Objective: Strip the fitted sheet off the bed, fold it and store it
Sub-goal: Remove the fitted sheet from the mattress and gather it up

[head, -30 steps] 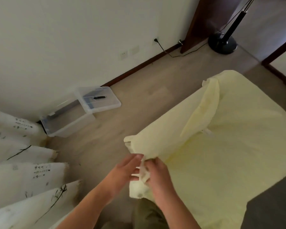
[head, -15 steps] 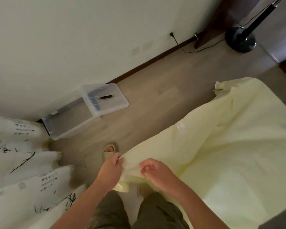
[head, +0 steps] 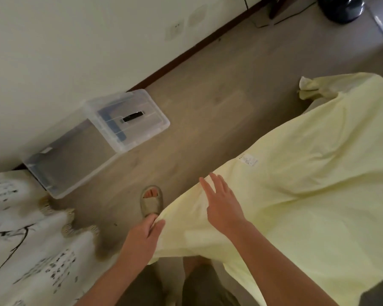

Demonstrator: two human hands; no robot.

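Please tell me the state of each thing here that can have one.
fitted sheet: loose and rumpled, one edge held
left hand: pinches the sheet's edge
right hand: open, fingers spread over the sheet
storage box: open
lid: off, lying at the box's end
slipper: worn

The fitted sheet (head: 307,195) is coloured plain pale yellow, with a white label (head: 248,160). The storage box (head: 75,155) is clear, with a black handle (head: 133,115). The cloth (head: 20,239) is printed white with black brush strokes. The floor (head: 208,107) is finished in grey-brown wood grain.
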